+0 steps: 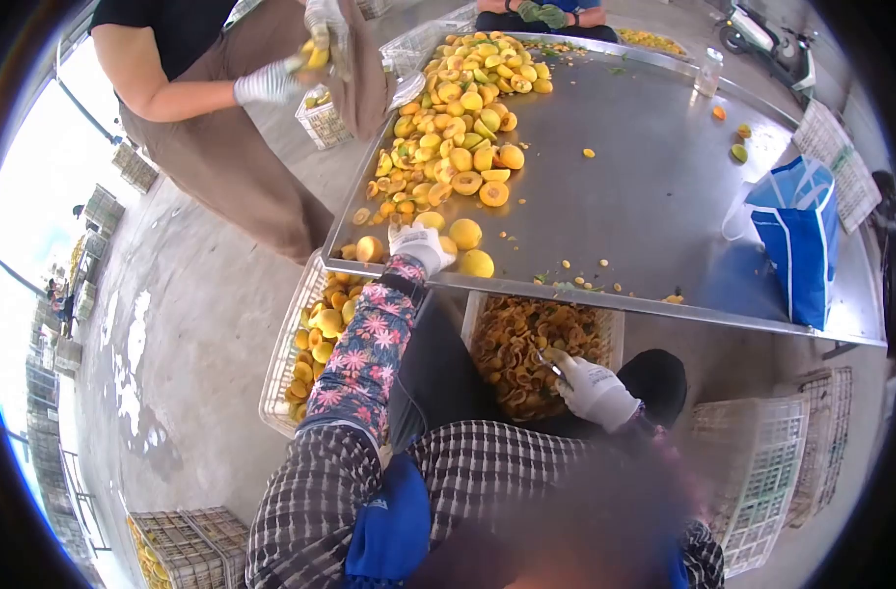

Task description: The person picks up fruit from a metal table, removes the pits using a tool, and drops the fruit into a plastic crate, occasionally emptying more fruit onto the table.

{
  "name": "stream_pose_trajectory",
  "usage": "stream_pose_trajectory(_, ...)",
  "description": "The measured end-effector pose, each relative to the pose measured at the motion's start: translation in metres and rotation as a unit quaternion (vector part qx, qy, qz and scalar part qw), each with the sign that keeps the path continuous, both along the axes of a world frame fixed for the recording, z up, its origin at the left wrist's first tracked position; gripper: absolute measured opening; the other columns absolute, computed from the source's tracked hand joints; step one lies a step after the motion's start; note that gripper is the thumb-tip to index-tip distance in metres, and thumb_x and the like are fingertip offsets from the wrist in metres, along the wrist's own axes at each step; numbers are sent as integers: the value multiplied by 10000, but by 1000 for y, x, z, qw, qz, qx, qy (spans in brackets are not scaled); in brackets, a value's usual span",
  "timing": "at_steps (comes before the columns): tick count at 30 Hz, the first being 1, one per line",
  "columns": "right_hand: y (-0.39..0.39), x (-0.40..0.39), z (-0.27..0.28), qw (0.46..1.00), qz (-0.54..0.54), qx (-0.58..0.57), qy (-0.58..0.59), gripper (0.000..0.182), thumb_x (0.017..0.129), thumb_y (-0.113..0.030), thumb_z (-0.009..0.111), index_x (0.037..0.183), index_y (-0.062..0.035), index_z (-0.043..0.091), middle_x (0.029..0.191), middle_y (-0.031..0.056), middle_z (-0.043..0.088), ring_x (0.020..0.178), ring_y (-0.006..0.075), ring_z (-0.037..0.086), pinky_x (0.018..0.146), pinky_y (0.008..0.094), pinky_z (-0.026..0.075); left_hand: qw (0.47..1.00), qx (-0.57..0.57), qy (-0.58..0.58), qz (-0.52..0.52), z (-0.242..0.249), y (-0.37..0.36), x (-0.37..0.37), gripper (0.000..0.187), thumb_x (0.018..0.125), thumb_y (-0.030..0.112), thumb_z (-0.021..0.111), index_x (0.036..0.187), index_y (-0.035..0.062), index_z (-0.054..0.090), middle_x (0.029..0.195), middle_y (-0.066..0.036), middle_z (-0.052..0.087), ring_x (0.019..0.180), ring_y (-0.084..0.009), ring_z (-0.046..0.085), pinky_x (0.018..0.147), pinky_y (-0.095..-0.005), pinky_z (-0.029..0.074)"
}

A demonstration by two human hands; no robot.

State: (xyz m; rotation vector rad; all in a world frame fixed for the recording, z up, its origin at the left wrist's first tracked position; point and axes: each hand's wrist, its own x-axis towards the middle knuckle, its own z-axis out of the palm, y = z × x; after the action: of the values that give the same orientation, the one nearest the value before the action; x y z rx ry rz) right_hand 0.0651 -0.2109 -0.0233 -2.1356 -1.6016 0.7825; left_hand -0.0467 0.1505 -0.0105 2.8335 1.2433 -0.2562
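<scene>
The yellow fruit (458, 118) lies heaped along the left side of the metal tabletop (624, 216), cut halves among rounder pieces, and the heap runs from the tabletop's far edge down to its near-left corner. At that corner the gloved left hand (423, 247) reaches over the tabletop's rim, fingers curled down against the near end of the heap; whether they pinch a piece I cannot tell. Two large round fruits (470, 248) sit just to its right on the tabletop, near the front edge.

The gloved right hand (597, 393) is below the tabletop's front edge, pinching a small metal tool (548, 361) over a crate (615, 339) of brown, curled pieces. The tabletop's raised rim stands between this hand and the heap. Another crate (281, 368), holding yellow fruit, sits below the tabletop's near-left corner, partly hidden by the flowered sleeve (369, 339).

Scattered pits (575, 280) lie along the tabletop's front edge, a blue bag (801, 265) stands at its right end, and a jar (708, 72) near its far-right corner. Beyond its left side, a co-worker's gloved hand (266, 83) holds fruit.
</scene>
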Motion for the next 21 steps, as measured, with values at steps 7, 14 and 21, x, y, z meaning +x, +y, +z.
stream_pose_trajectory(7,-4,4,0,999,-20,1,27,436,919,-192,554,1321,-60,449,982,240,641,927,420,622,798,480,485,964,4,-259,67,30,-11,-25,475,746,432,742,1067,95,648,996,-165,700,971,-350,656,851,-431,507)
stream_pose_trajectory(14,-5,3,-12,999,1,20,27,457,941,-194,559,1361,-82,417,1007,231,633,945,421,611,803,472,478,972,13,-161,170,61,23,-159,394,791,444,681,1060,158,719,957,-106,725,922,-312,683,839,-431,519)
stream_pose_trajectory(21,15,-8,6,998,20,15,52,459,947,-210,562,1349,-44,417,1023,247,625,953,428,605,808,470,473,980,-80,-177,40,11,14,-49,517,826,466,663,1209,119,643,1153,-178,664,1098,-332,620,941,-423,479)
